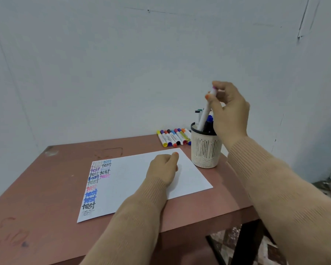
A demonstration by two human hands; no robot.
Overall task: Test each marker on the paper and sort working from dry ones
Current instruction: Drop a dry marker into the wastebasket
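Observation:
A white sheet of paper [134, 175] lies on the reddish-brown table [46, 188], with "test" written many times in different colours down its left side. My left hand [163, 169] rests on the paper with fingers curled, holding nothing. My right hand [227, 109] pinches the top of a white marker [204, 115] whose lower end stands inside the cream pen cup [205, 150]. Several other markers stand in that cup. A row of several capped markers [173, 137] lies flat on the table just left of the cup.
The table stands in a corner of pale walls. Its right edge runs close behind the cup, and a dark table leg [243, 243] shows below. Old stains mark the tabletop at the left and far side.

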